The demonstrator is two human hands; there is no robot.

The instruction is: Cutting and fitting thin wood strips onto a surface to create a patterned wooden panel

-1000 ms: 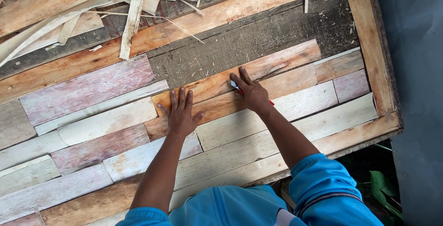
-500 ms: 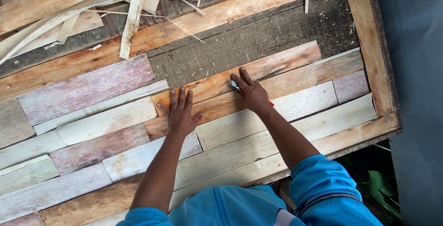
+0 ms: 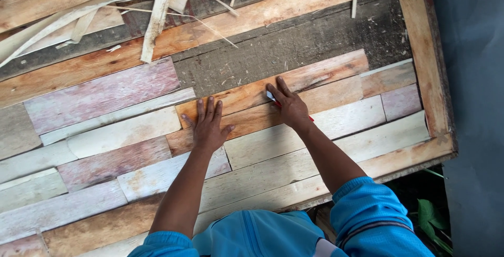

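Laying of wood slats on a framed panel. An orange slat (image 3: 273,88) is being pressed against the bare dark board (image 3: 294,47), at the upper edge of the rows already laid. The left hand (image 3: 209,126) is being held flat, fingers spread, on the slat's near-left end and the strip below it, grasping nothing. The right hand (image 3: 289,106) is being laid on the slat's middle, with a small red-and-white tool (image 3: 273,98), likely a marker or knife, pinned under its fingers. The step is judged to be fitting or marking; next, steady pressure and a straight line along the slat are being called for.
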